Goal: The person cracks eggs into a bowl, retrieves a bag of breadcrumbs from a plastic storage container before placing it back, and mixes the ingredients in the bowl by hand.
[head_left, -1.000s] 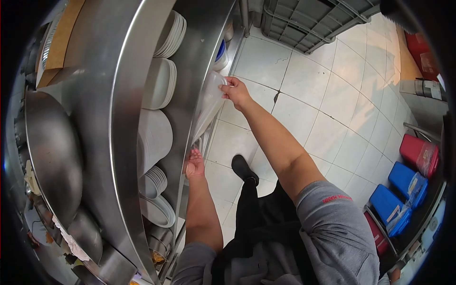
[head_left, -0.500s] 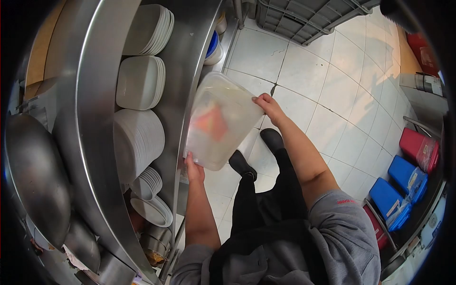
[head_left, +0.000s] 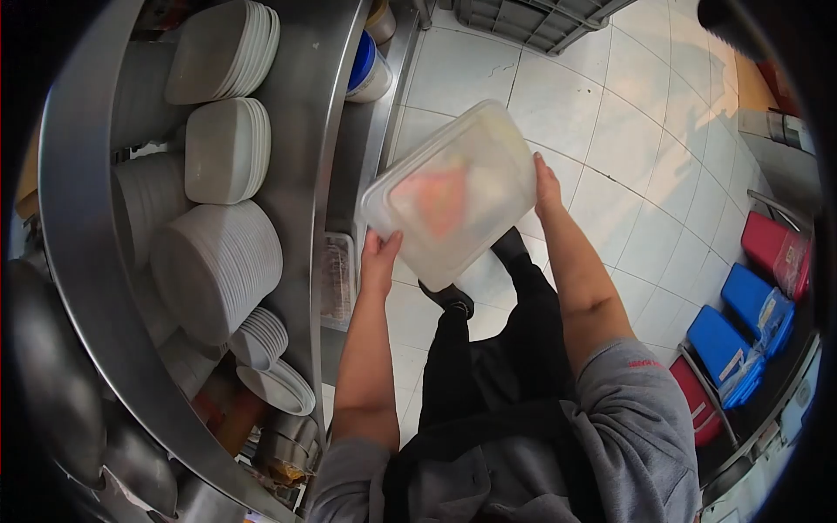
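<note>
A translucent plastic food container (head_left: 410,222) with a lid is held between my two hands over the floor, beside the metal shelving. Something orange-red and something yellowish show blurred through it. My left hand (head_left: 380,260) grips its near left corner, with the thumb on top. At the right edge, my right hand (head_left: 547,187) is wrapped around the side; its fingertips are partly hidden behind the container. The container is tilted, its far end pointing up and right.
Stacked white plates (head_left: 218,272) and square dishes (head_left: 228,150) fill the steel shelf (head_left: 305,131) on the left. On the lower shelf are a clear tub (head_left: 337,279) and a blue-lidded bucket (head_left: 370,74). A grey crate (head_left: 532,19) stands ahead. Blue bins (head_left: 719,344) line the right side.
The container has moved right, away from the shelf, and turned. Both hands moved with it, still holding. The clear tub on the lower shelf has come into fuller view.
</note>
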